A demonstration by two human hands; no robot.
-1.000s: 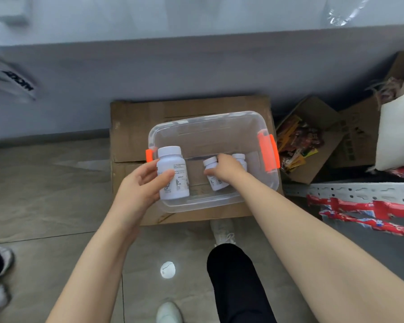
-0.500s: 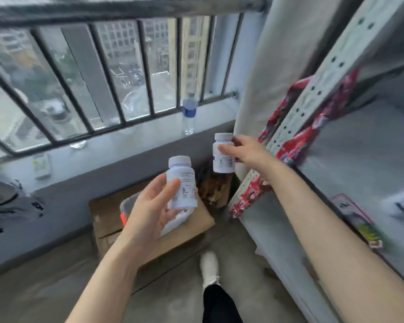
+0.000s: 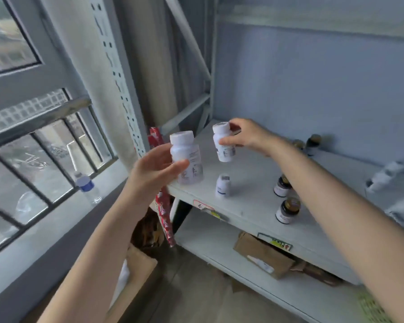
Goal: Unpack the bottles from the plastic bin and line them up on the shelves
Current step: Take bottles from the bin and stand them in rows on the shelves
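L fingers [image 3: 182,164] wrap the larger white bottle [image 3: 187,159], thumb across its front, clamped on it; left hand [image 3: 156,170] holds it upright in the air just off the front-left corner of the shelf [image 3: 247,180]. R fingertips [image 3: 224,142] pinch the smaller white bottle [image 3: 224,142] near its top, clamped; right hand [image 3: 247,135] holds it slightly tilted, above the shelf, not touching the surface.

Below that bottle, a small white bottle w/ blue label [image 3: 223,185] stands on the shelf near the front edge. To its right, two dark bottles w/ gold caps [image 3: 287,210] stand near the R forearm; more dark ones [image 3: 313,142] sit at the back by the wall, blurred. White bottles [image 3: 383,176] at far right are too blurred to read.

Lower shelf holds a cardboard box [image 3: 261,255]. Water bottle w/ blue cap [image 3: 88,188] stands on the window sill at left. Plastic bin isn't in view.
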